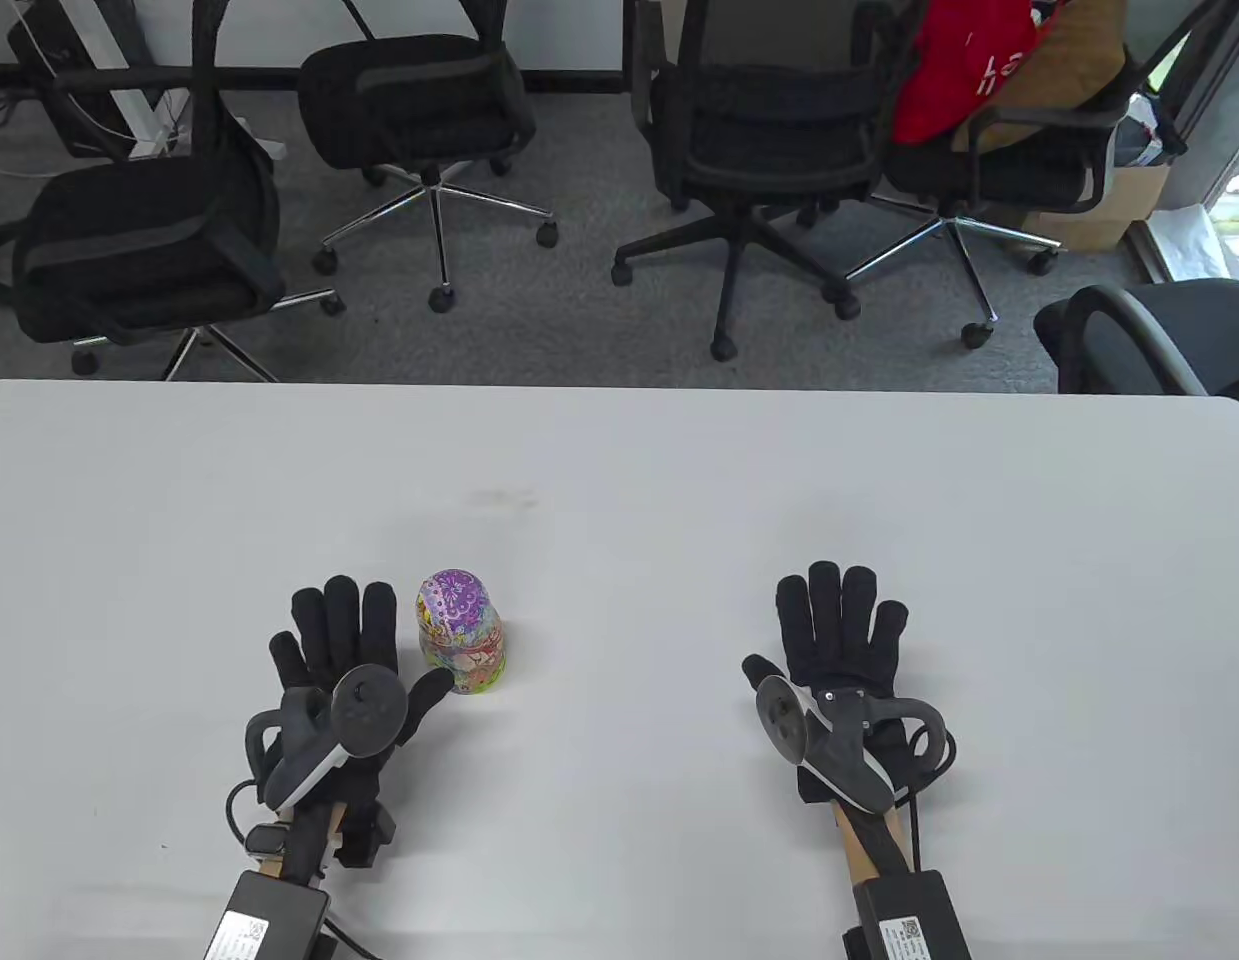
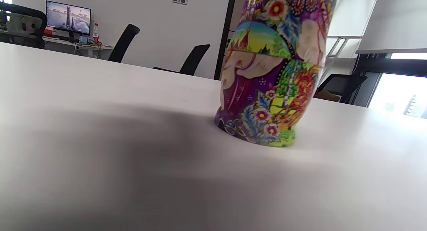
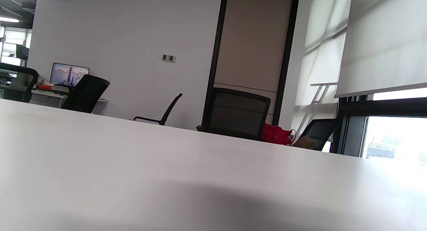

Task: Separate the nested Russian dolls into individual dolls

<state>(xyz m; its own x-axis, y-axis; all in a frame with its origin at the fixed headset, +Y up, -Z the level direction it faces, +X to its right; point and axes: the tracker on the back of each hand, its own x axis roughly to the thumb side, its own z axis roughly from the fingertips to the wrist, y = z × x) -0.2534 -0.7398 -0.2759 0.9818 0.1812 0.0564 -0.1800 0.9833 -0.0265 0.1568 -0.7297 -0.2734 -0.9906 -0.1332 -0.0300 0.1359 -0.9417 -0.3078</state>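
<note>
A glossy, brightly painted wooden nesting doll (image 1: 461, 632), purple-capped with floral and landscape panels in yellow, green and orange, stands upright on the white table (image 1: 619, 480), left of the middle and toward the near edge. In the left wrist view the doll (image 2: 272, 71) fills the upper centre, its flat base resting on the tabletop and a thin seam running round its waist where the two halves meet; the halves look closed together, though its head is cut off by the top edge there.

Just beside the doll, on its left, lies the left hand (image 1: 344, 665) in a black sensor glove, palm down, fingers straight and spread flat, holding nothing. Its thumb reaches toward the doll's base; from above I cannot tell whether the thumb tip touches it or stops just short. A grey-and-black tracker (image 1: 329, 730) is strapped to the back of this hand.

Well apart, on the right side of the table, the right hand (image 1: 844, 660) also lies flat with fingers straight and splayed, empty, with its own tracker (image 1: 829, 735) on the back.

Beyond the far edge of the table stand several black office chairs (image 1: 419, 110) on grey carpet, one draped with a red cloth (image 1: 954, 65).
</note>
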